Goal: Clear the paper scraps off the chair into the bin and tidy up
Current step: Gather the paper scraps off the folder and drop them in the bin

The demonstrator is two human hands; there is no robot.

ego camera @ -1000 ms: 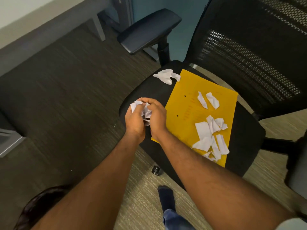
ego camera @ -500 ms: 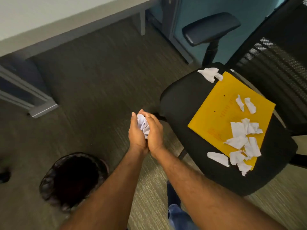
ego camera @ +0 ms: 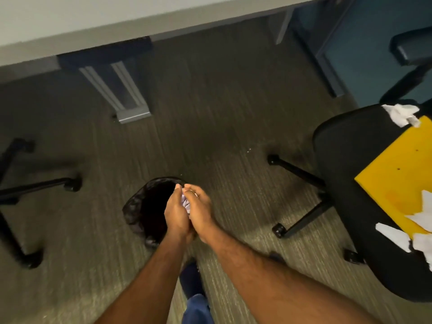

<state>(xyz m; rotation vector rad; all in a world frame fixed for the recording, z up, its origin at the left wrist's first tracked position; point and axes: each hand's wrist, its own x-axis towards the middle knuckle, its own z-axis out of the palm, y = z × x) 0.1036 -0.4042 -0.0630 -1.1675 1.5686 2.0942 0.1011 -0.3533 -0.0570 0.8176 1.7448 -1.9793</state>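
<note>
My left hand (ego camera: 175, 212) and my right hand (ego camera: 200, 210) are cupped together around a bundle of white paper scraps (ego camera: 185, 201), held over the right rim of a black-lined bin (ego camera: 138, 206) on the carpet. At the right edge stands the black office chair (ego camera: 346, 164) with a yellow folder (ego camera: 402, 176) on its seat. A crumpled white scrap (ego camera: 401, 114) lies at the seat's back corner. More white scraps (ego camera: 397, 235) lie at the folder's front edge, partly cut off by the frame.
A grey desk leg (ego camera: 126, 94) stands ahead under the white desk edge. Another chair's black wheeled base (ego camera: 35, 185) is at the left. The office chair's base legs and casters (ego camera: 297, 197) spread to the right of the bin. My shoe (ego camera: 190, 279) is below the hands.
Both hands carried the scrap bundle from the chair seat leftward and now hold it over the bin. The view swung left, so the chair has shifted to the right edge.
</note>
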